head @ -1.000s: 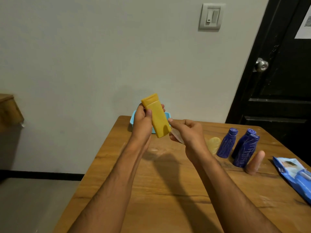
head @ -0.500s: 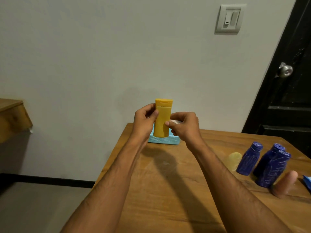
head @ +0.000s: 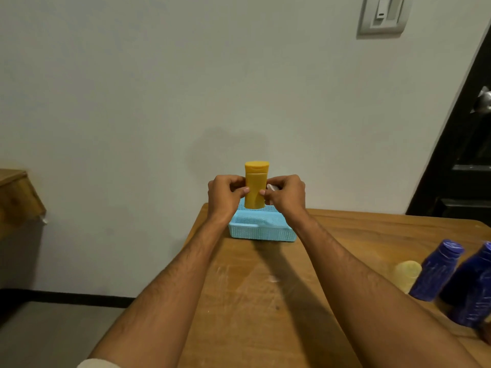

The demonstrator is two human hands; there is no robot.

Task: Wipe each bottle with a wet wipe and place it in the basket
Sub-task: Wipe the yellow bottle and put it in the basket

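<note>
An orange bottle [head: 255, 185] with a flat cap stands upright in the air, just above the far side of a light blue mesh basket [head: 261, 229] at the table's back edge. My left hand [head: 225, 196] pinches the bottle from the left. From the right, my right hand [head: 285, 195] grips the bottle's other side, with a bit of white wet wipe [head: 271, 187] showing between its fingers. Two dark blue bottles [head: 435, 270] [head: 475, 290] and a pale yellow bottle [head: 406, 274] stand on the table at the right.
The wooden table [head: 265, 301] ends close to a grey wall right behind the basket. A black door [head: 467, 160] with a metal knob is at the far right. A wooden ledge [head: 16, 197] juts out at the left.
The orange bottle went from tilted to upright and moved forward over the basket. My right hand came onto its side. The view shifted left and down, so the wipes pack left the frame.
</note>
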